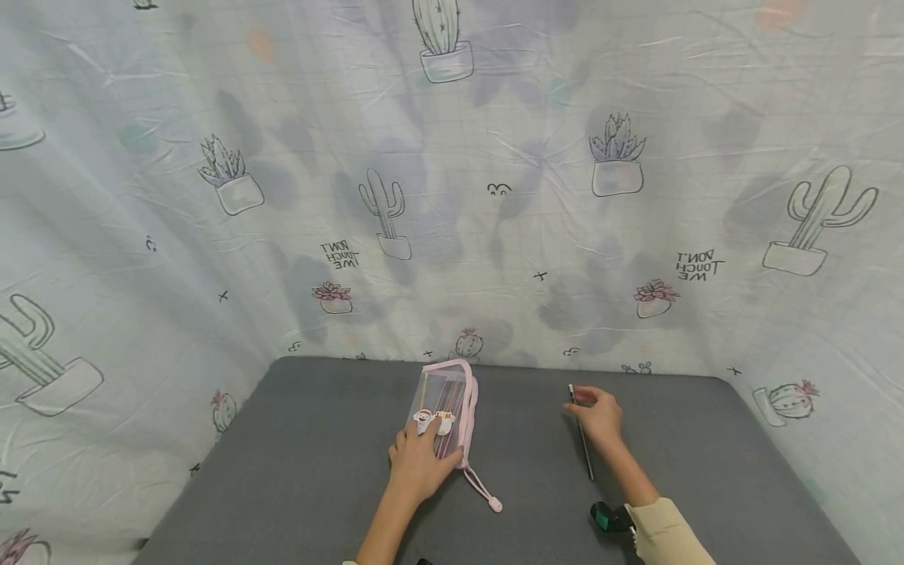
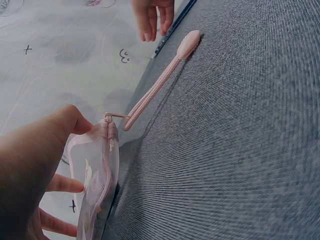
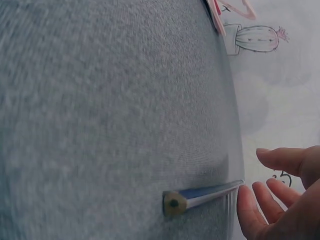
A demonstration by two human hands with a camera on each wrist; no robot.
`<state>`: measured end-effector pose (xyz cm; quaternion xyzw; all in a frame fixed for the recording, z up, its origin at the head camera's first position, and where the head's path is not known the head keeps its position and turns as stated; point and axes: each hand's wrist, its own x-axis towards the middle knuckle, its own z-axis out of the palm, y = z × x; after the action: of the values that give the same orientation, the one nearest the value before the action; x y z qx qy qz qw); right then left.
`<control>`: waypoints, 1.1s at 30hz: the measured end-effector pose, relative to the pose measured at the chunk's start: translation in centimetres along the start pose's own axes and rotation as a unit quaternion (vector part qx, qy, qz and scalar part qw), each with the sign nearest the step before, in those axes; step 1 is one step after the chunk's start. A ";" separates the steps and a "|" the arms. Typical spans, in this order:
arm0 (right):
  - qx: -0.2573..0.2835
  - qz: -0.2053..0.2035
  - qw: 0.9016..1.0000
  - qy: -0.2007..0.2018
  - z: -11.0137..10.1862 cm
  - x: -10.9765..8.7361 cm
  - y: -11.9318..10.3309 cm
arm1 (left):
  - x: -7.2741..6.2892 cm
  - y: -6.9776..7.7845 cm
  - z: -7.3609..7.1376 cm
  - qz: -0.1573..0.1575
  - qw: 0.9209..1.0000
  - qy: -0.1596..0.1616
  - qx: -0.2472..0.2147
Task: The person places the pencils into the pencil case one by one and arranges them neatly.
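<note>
My left hand (image 1: 417,464) rests on a clear pencil case (image 1: 441,392) with pink trim, lying on the grey table. The case holds several pencils and has cartoon figures on its front. In the left wrist view, the thumb bends at the corner by the zipper (image 2: 111,131) while the other fingers stretch over the case. My right hand (image 1: 599,416) is at the far, white end of a dark pencil (image 1: 587,451) on the table. The right wrist view has thumb and fingers apart, fingertips right at that end; the pencil's near end (image 3: 175,203) is flat and unsharpened.
A pink wrist strap (image 1: 482,488) trails from the case toward the table's front. The grey table (image 1: 318,486) ends at a cactus-print cloth (image 1: 494,298) at the back and sides. A dark wrist device (image 1: 609,516) sits by the right sleeve (image 1: 667,530).
</note>
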<state>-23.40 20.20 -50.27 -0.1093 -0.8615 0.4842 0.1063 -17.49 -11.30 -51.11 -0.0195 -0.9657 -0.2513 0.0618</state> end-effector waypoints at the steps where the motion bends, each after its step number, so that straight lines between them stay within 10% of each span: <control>1: -0.002 0.003 1.000 0.000 -0.1 0.0 0.0 | 0.0 0.0 0.0 0.000 1.000 0.000 0.000; 33: 0.048 0.072 0.983 -0.162 -2.7 1.7 0.8 | 0.0 -0.1 0.1 -0.001 1.000 -0.002 -0.003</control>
<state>-24.21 23.31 -49.39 -0.0859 -0.8331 0.5426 -0.0641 -17.50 -11.31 -51.22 -0.0195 -0.9653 -0.2537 0.0593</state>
